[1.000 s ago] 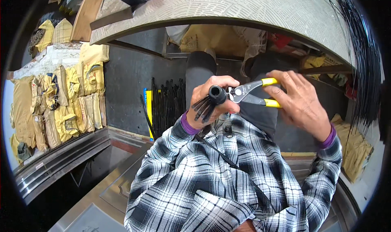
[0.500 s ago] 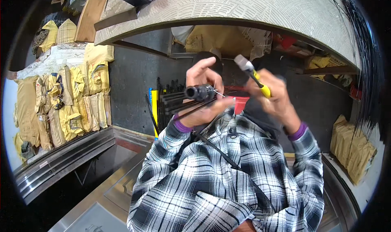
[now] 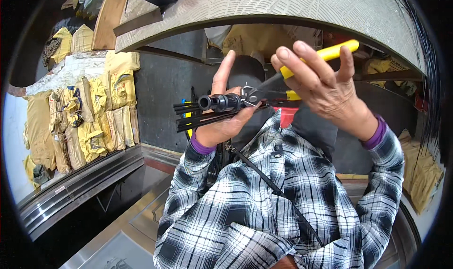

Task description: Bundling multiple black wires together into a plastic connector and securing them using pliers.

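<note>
A broad table with a pale, finely patterned top arcs across the upper part of the view, its dark edge bending with the lens. To the left, rows of yellow and tan packets lie against a dark floor, bordered by a ribbed metal sill. More tan bags sit at the far right. The person's plaid black-and-white sleeves, with purple cuffs, rise from below.

The left hand is closed round a short black cylindrical fitting, index finger pointing straight up; a bundle of thin black rods or cables juts leftward from the same grip. The right hand is wrapped loosely on yellow-handled pliers, fingers partly spread, handles apart. The pliers' metal nose meets the fitting's right end, just between both hands, raised in front of the chest.
</note>
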`<action>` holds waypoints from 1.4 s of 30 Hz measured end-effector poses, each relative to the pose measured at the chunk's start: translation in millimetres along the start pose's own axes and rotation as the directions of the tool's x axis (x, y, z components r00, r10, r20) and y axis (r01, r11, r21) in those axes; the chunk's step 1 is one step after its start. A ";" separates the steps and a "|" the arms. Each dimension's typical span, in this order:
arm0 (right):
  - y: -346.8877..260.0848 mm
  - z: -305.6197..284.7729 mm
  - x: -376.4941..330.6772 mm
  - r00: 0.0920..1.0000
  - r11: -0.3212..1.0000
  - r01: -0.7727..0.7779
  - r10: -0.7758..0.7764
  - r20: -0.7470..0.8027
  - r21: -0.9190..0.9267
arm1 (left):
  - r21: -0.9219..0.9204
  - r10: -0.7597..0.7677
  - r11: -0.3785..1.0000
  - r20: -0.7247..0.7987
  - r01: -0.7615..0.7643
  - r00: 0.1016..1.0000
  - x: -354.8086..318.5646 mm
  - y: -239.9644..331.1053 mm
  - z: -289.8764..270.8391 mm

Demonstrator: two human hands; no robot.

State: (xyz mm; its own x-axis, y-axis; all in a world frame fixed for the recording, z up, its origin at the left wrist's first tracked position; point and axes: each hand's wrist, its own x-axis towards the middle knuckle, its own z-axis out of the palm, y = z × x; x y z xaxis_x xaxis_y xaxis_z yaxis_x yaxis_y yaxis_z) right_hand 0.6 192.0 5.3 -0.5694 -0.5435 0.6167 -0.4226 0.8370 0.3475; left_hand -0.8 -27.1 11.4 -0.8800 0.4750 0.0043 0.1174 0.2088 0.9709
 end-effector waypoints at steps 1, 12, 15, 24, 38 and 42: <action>-5.6 2.8 -3.1 0.999 0.998 -0.038 0.039 -0.025 0.043 | -0.001 0.001 1.000 0.005 -0.001 1.000 0.0 -2.9 0.9; 22.9 -17.4 -11.1 0.960 0.602 -0.117 -0.134 0.244 0.790 | -0.169 0.005 0.986 0.130 0.017 0.991 4.7 -3.0 -5.3; 45.9 -17.5 -5.9 0.575 -0.150 -0.737 -0.653 0.493 0.659 | -0.203 0.136 0.975 0.214 -0.092 0.967 -0.8 -7.7 -3.1; 19.9 -43.4 -24.4 0.936 0.585 -0.271 -0.026 0.351 0.764 | -0.125 0.172 0.976 -0.056 -0.178 0.984 3.3 -5.7 15.6; 23.6 -43.0 -21.2 0.866 0.756 -0.211 -0.149 0.477 0.620 | -0.183 0.185 0.965 -0.046 -0.190 0.982 -6.1 -20.2 16.6; 31.3 -47.3 0.6 0.900 0.850 -0.073 -0.169 0.401 0.522 | -0.210 0.080 0.972 -0.120 -0.104 0.990 -6.6 -18.6 21.3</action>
State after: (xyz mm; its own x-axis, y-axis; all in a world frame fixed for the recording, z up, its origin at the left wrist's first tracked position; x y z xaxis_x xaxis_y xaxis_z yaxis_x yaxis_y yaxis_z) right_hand 20.4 220.8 50.0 -0.7240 -0.6562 0.2126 -0.6857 0.7183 -0.1179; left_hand 12.7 -15.9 -11.8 -0.9165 0.3845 0.1102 0.1088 -0.0253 0.9937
